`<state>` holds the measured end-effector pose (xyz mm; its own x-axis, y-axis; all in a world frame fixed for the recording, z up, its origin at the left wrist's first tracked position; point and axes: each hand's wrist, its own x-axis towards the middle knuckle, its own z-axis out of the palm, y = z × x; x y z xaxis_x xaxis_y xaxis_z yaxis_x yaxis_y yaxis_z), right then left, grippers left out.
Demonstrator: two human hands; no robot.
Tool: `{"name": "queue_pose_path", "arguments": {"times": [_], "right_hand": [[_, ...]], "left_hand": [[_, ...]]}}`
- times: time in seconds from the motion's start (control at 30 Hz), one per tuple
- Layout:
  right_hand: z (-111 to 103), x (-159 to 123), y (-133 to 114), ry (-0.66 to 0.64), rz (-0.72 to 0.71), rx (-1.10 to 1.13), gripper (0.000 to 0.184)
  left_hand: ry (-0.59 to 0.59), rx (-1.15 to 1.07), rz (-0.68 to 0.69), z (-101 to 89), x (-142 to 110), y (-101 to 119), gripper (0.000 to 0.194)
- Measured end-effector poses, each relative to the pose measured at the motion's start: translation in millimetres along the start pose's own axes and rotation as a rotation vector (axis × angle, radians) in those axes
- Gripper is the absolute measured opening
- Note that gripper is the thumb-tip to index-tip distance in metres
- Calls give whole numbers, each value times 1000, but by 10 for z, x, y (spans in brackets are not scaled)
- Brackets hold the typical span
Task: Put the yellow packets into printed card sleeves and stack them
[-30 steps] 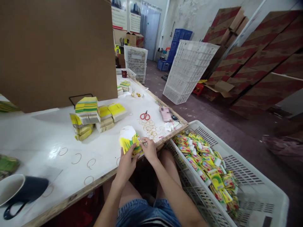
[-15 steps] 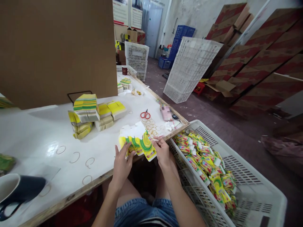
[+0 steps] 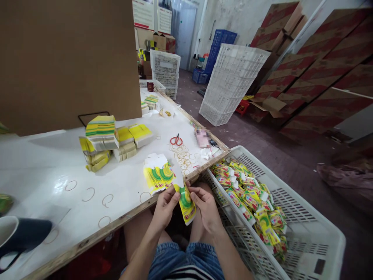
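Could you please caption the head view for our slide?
Two hands hold a yellow-green printed card beside a crate of similar printed pieces.

Desk (image 3: 122,177): white top, wooden edging, running from the near left towards the back. Board (image 3: 67,66): large, brown, upright on the desk. Floor (image 3: 250,144): dark reddish-brown, pale specks. Wall (image 3: 233,19): grey-white, patchy. Door (image 3: 186,33): pale blue, at the back. Posters (image 3: 142,14): two, side by side, left of the door. White crates (image 3: 230,83): tall leaning stack on the floor; a further stack beyond the desk. Blue crates (image 3: 220,44): stacked near the wall. Cartons (image 3: 314,77): brown with red bands, piled high at right. Light: cool, glare on the desk.
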<state>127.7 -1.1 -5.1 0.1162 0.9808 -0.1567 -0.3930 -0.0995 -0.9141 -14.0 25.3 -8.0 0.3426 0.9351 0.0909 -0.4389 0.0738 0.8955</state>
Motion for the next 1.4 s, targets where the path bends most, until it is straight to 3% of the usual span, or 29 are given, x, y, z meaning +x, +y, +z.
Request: {"name": "queue_pose_path", "arguments": {"times": [0.1,0.27,0.4,0.5,0.63,0.8,1.0,1.27,1.4], "right_hand": [[-37,-25,3,-21,-43,-84,37],[-35,-44,58,53,-159,-260,35],[-54,-97,-1,174,-490,-660,38],[-96,-137,-88,69,-676,-931,43],[-152,-164,-148,37,-772,-1156,49],[-188,-171,-168,-111,-765,-1221,49],[-192,-183,-273,-156,-728,-1239,61],[-199,-209,-248,-115,-687,-1090,34],[-194,-212,-258,-109,-663,-1097,33]], "left_hand": [[19,25,1,46,1,26,43],[-73,-6,-21,105,-34,4,51],[-42,-157,-102,163,-70,-41,54],[-33,-308,-200,194,-86,-8,57],[-30,-385,-270,206,-90,67,55],[-47,-398,-283,207,-87,109,51],[-122,-373,-337,209,-92,145,51],[-70,-277,-385,183,-116,98,50],[-77,-260,-408,174,-118,82,51]]}}
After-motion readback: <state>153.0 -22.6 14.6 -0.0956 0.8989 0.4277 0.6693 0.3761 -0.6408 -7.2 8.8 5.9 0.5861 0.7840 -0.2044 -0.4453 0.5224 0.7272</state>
